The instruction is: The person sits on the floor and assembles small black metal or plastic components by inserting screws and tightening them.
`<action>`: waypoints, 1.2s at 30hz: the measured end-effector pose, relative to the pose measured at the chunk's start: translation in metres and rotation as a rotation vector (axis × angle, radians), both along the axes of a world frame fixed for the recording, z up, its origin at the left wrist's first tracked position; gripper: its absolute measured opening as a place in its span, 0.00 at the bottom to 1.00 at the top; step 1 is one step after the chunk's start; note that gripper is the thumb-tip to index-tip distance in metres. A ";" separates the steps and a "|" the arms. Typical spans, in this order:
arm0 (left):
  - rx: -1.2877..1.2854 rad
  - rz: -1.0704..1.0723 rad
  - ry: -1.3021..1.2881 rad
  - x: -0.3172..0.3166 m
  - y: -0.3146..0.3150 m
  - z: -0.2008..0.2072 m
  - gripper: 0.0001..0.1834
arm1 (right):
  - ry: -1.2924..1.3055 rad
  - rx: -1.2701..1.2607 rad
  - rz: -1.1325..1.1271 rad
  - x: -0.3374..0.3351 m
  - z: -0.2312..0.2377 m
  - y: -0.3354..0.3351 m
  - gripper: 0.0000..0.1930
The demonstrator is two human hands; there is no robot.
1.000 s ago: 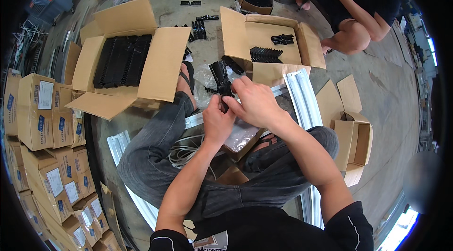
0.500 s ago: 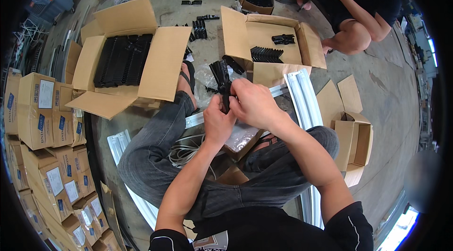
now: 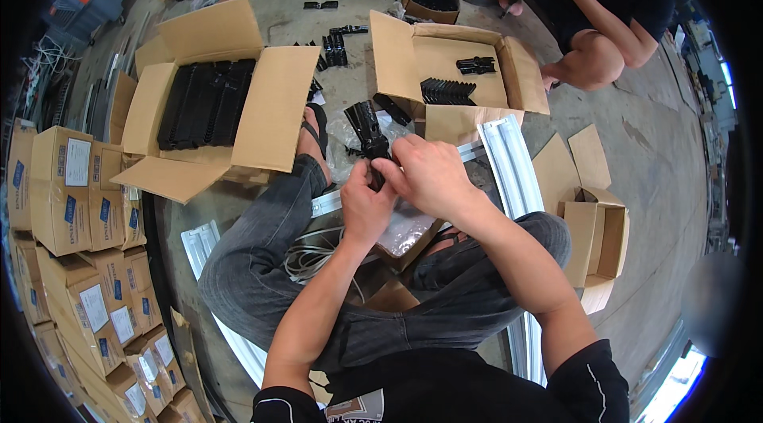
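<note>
Between my legs I hold up a black plastic bracket (image 3: pixel 365 127), its wide end pointing away and up to the left. My left hand (image 3: pixel 368 204) pinches its narrow lower end from the left. My right hand (image 3: pixel 430 174) closes on the same end from the right, with the thumb pressed on it. The fingers hide the lower part of the piece. Beneath my hands stands a small carton (image 3: pixel 415 234) with clear plastic over its top. Beyond the bracket lie crumpled clear plastic (image 3: pixel 341 131) and another black piece (image 3: pixel 393 108).
An open carton (image 3: pixel 278 109) packed with black parts is at the left. Ahead, another open carton (image 3: pixel 455 35) holds several black pieces. White metal rails (image 3: pixel 513 168) flank my legs. Stacked cartons (image 3: pixel 60 188) line the left side. Another person (image 3: pixel 608 33) sits at the far right.
The bracket's wide end has tilted to the left and turned a little, showing more of its face. Both hands have stayed nearly in place around the lower end.
</note>
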State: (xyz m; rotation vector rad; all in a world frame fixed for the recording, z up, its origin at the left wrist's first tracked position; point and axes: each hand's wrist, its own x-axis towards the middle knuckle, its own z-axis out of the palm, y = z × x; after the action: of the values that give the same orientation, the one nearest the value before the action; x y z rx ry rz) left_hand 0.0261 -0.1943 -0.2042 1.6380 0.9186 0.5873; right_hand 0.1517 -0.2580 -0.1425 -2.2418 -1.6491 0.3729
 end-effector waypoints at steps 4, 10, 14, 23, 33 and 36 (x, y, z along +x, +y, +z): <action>-0.065 0.048 -0.227 0.001 -0.001 -0.015 0.14 | 0.078 0.175 0.017 -0.005 0.010 0.001 0.15; -0.059 -0.037 -0.051 0.003 -0.003 0.001 0.13 | 0.038 0.077 -0.033 -0.001 0.001 -0.002 0.15; -0.116 0.011 -0.155 0.000 0.000 -0.014 0.12 | 0.050 0.154 0.017 -0.003 0.005 -0.001 0.13; -0.123 -0.079 -0.061 -0.001 0.000 -0.005 0.07 | 0.005 0.125 -0.041 -0.003 0.002 0.000 0.18; -0.212 -0.047 -0.343 0.002 0.002 -0.012 0.11 | 0.176 0.168 -0.009 0.001 0.015 -0.004 0.22; -0.154 -0.055 -0.309 -0.001 0.004 -0.016 0.11 | 0.239 0.073 -0.032 0.002 0.021 -0.001 0.26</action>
State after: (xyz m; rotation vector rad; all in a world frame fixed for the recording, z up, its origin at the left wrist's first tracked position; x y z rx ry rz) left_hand 0.0255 -0.1902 -0.2206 1.3838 0.6724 0.6920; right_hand 0.1538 -0.2592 -0.1219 -2.0774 -1.4777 0.5404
